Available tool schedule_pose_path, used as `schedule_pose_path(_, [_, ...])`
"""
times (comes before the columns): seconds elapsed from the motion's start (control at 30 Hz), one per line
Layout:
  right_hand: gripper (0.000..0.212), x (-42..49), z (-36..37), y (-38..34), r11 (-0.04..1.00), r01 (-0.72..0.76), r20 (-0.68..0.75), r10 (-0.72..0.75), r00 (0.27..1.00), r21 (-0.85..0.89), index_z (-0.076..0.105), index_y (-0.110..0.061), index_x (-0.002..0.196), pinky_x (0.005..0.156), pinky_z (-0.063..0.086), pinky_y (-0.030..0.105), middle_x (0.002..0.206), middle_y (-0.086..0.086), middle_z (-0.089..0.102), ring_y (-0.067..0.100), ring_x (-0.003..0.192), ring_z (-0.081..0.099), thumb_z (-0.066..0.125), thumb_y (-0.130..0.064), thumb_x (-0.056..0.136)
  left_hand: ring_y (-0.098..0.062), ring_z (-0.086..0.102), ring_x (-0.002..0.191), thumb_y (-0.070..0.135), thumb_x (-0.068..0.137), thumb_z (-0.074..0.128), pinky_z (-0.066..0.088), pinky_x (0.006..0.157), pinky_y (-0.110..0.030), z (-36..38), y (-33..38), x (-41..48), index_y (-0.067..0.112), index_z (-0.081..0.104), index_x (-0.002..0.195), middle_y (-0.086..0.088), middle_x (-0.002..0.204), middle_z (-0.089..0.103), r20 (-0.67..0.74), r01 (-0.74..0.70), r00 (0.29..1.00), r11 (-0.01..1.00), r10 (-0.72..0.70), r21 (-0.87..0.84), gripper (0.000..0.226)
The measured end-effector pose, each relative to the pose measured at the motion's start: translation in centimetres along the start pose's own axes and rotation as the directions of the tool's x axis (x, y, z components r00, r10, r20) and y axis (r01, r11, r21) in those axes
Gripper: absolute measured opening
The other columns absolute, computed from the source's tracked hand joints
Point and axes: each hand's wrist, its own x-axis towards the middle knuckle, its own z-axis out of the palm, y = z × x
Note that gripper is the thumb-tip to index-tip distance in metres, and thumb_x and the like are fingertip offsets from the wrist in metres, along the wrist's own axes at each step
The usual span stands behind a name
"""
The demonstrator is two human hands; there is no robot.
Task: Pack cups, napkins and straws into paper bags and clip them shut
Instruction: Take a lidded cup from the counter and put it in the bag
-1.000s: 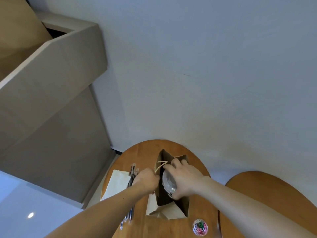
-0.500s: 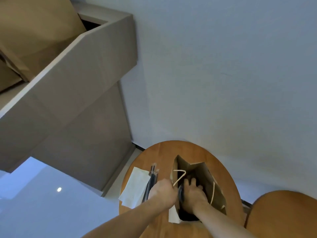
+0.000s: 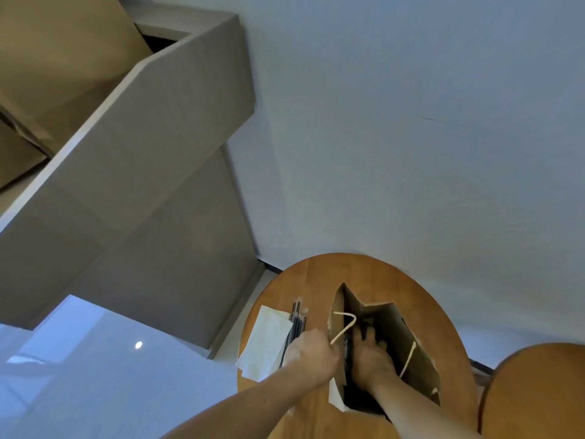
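Your left hand (image 3: pixel 311 351) grips the left rim of the open brown paper bag (image 3: pixel 395 327) standing on the round wooden worktop (image 3: pixel 316 274). Your right hand (image 3: pixel 372 356) reaches deep inside it, and whether it holds anything cannot be told. Just left of the bag lie white paper napkins (image 3: pixel 266 340) and black straws (image 3: pixel 297 321).

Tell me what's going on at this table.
A person is packing a brown paper bag that stands open on the round wooden table. The left hand grips the bag's rim beside its cord handle, and the right hand reaches down inside; whether it holds anything is unclear. Napkins and wrapped straws lie on the table left of the bag, not yet packed.
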Motion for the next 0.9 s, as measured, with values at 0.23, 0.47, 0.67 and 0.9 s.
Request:
schedule_pose_path(0.23, [0.068, -3.4, -5.7, -0.1, 0.999, 0.044, 0.047, -0.045, 0.998, 0.012, 0.034, -0.019, 0.144, 0.11, 0.038, 0.041, 0.148, 0.011, 0.032, 0.031, 0.132, 0.038, 0.068, -0.031, 0.086, -0.007, 0.061, 0.057, 0.042, 0.097, 0.05, 0.047, 0.05, -0.015, -0.5, 1.0, 0.6, 0.029, 0.06, 0.073, 0.007, 0.066, 0.06, 0.046, -0.064, 0.997, 0.998, 0.064, -0.003, 0.029])
schedule_pose_path(0.47, [0.05, -8.8, -14.8, 1.4, 0.971, 0.218, -0.138, -0.204, 0.969, 0.098, 0.046, -0.021, 0.141, 0.094, 0.048, 0.033, 0.141, 0.002, 0.049, 0.023, 0.121, 0.052, 0.058, -0.031, 0.094, -0.011, 0.065, 0.087, 0.042, 0.079, 0.071, 0.055, 0.077, -0.026, -3.1, 0.8, 0.2, 0.024, 0.048, 0.131, 0.005, 0.097, 0.064, 0.348, -0.309, 0.897, 0.95, 0.274, 0.05, 0.06])
schedule_pose_path(0.67, [0.043, -9.9, -18.7, -1.8, 0.924, 0.335, -0.329, -0.263, 0.907, 0.184, 0.046, -0.018, 0.145, 0.108, 0.039, 0.032, 0.148, 0.003, 0.045, 0.021, 0.131, 0.048, 0.041, -0.019, 0.102, -0.02, 0.06, 0.106, 0.029, 0.091, 0.062, 0.051, 0.082, -0.031, -7.5, -1.0, 0.6, 0.016, 0.048, 0.137, -0.006, 0.12, 0.063, 0.237, -0.377, 0.917, 0.891, 0.321, 0.252, 0.05])
schedule_pose_path(0.9, [0.029, -5.7, -14.2, -10.9, 0.892, 0.339, -0.136, -0.311, 0.941, 0.301, 0.062, -0.012, 0.121, 0.077, 0.053, 0.029, 0.113, 0.003, 0.066, 0.019, 0.097, 0.063, 0.043, -0.015, 0.099, -0.018, 0.059, 0.1, 0.036, 0.09, 0.056, 0.049, 0.077, -0.029, -11.5, -6.6, 1.8, 0.026, 0.048, 0.135, 0.001, 0.121, 0.06, 0.08, -0.174, 0.984, 0.961, 0.16, 0.215, 0.046])
